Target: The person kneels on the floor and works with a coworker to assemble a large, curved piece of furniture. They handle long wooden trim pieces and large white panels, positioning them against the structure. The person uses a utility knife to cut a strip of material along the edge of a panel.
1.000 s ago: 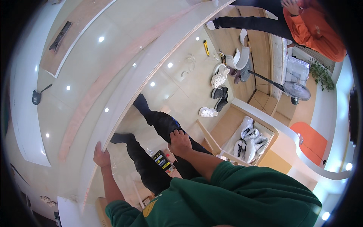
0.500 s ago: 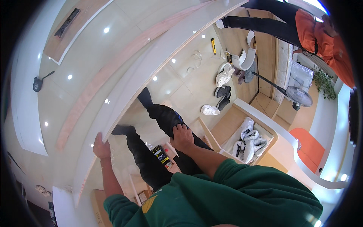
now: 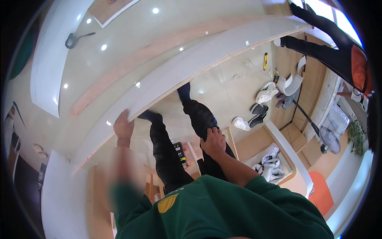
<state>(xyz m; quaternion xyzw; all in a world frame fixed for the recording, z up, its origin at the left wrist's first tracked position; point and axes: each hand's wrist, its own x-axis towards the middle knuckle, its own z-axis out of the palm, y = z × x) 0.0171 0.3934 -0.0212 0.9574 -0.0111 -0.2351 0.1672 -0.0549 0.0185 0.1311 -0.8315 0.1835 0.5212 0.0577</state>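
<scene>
Left hand [image 3: 123, 126] gripped the near edge of the long white panel [image 3: 207, 63], fingers curled over it. Right hand [image 3: 214, 142] rested spread on the right thigh [image 3: 203, 119]. Panel positioning step, I'd judge; next needs both hands.

Head cam, fisheye, looking pretty much straight down the wearer's own body.

Just one view here, so no overlap with another. It sits close above the green sweatshirt [image 3: 223, 211] filling the bottom of the frame, with the legs running up through the centre. The left hand [image 3: 123, 125] rests on a long white panel [image 3: 191, 75] left of centre, the right hand [image 3: 213, 142] on the thigh. Floor and shoes [image 3: 266, 94] curve away upper right; the edges bend hard near the rim.
</scene>
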